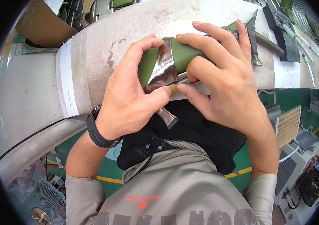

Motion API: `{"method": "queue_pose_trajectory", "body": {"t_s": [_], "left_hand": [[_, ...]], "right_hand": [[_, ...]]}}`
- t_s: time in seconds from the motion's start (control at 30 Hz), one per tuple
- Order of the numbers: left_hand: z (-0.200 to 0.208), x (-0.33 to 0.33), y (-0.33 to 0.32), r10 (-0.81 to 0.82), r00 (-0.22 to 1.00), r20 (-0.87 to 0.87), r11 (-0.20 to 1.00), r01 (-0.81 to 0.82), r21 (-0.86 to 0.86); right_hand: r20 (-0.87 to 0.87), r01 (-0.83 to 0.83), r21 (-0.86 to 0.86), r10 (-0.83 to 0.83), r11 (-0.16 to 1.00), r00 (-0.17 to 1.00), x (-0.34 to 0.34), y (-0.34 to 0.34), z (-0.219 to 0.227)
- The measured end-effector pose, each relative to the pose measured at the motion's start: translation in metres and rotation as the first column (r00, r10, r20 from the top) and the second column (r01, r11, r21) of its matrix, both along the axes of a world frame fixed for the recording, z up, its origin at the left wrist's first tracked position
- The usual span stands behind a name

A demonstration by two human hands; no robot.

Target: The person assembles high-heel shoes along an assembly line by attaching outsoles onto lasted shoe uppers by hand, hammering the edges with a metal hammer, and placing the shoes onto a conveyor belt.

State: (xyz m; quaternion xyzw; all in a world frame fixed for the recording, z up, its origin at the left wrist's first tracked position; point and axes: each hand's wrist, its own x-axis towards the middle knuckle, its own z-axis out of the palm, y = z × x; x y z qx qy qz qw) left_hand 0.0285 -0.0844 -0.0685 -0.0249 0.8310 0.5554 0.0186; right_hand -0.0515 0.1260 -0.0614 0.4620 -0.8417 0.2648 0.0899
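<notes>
Both my hands are on a smooth green piece [187, 54] with a glossy dark-brown band [165, 65] around it, above the bench's near edge. My left hand [127, 93] grips its left end, with fingers behind and thumb in front by the band's lower edge. My right hand [219, 71] spreads its longer fingers over the piece's far side. Its thumb and index finger pinch a slim metal tool [183, 79] at the band; the fingers partly hide it. A brown flared end [167, 118] sticks out below my left thumb; what it joins is hidden.
A hammer [256, 41] lies on the pale bench [103, 52] beyond my right hand, beside a black block [281, 35]. Thin pens or brushes [305, 47] are further right. Brown cardboard [45, 24] stands at the back left. A fan [39, 202] is at lower left.
</notes>
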Motion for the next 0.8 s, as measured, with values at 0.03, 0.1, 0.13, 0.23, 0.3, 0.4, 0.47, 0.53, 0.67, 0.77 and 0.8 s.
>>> {"method": "queue_pose_trajectory", "body": {"t_s": [0.03,0.1,0.13,0.23,0.3,0.4,0.47,0.53,0.67,0.77,0.8], "left_hand": [[0.002,0.0,-0.001,0.0,1.0,-0.005,1.0,0.0,-0.003],[0.001,-0.002,-0.004,-0.037,0.999,-0.003,0.999,0.037,-0.029],[0.002,-0.003,-0.004,-0.037,0.999,-0.002,0.999,0.037,-0.03],[0.0,-0.005,-0.007,-0.089,0.996,-0.019,0.99,0.087,-0.109],[-0.001,-0.006,-0.008,-0.137,0.989,-0.054,0.977,0.127,-0.17],[-0.006,-0.005,-0.008,-0.158,0.982,-0.104,0.961,0.129,-0.244],[-0.007,-0.004,-0.006,-0.165,0.979,-0.121,0.949,0.124,-0.29],[-0.007,-0.003,-0.003,-0.168,0.976,-0.139,0.934,0.113,-0.338],[-0.005,-0.005,-0.001,-0.099,0.989,-0.112,0.948,0.06,-0.311],[0.001,-0.013,-0.011,-0.166,0.982,-0.089,0.933,0.127,-0.338],[0.001,-0.017,-0.013,-0.2,0.979,-0.051,0.916,0.168,-0.363]], "right_hand": [[-0.025,-0.022,-0.006,0.022,1.0,0.999,-0.001,0.002,0.0],[-0.042,-0.043,-0.009,0.042,0.999,0.998,-0.006,0.005,-0.004],[-0.068,-0.055,-0.014,0.053,0.998,0.996,-0.008,0.007,-0.005],[-0.125,-0.071,-0.032,0.067,0.997,0.99,-0.01,0.008,-0.013],[-0.158,-0.076,-0.048,0.067,0.996,0.985,-0.011,0.008,-0.019],[-0.199,-0.071,-0.063,0.057,0.995,0.978,-0.012,0.008,-0.023],[-0.179,-0.054,-0.082,0.038,0.995,0.983,-0.009,0.006,-0.021],[-0.142,-0.015,-0.045,0.009,0.999,0.99,-0.003,0.0,-0.008],[-0.035,-0.029,-0.021,0.028,0.999,0.999,-0.009,0.0,0.003],[-0.048,-0.02,0.019,0.021,1.0,0.999,-0.022,0.021,0.003],[-0.073,-0.002,0.046,0.006,0.999,0.997,-0.026,0.028,0.003]]}}
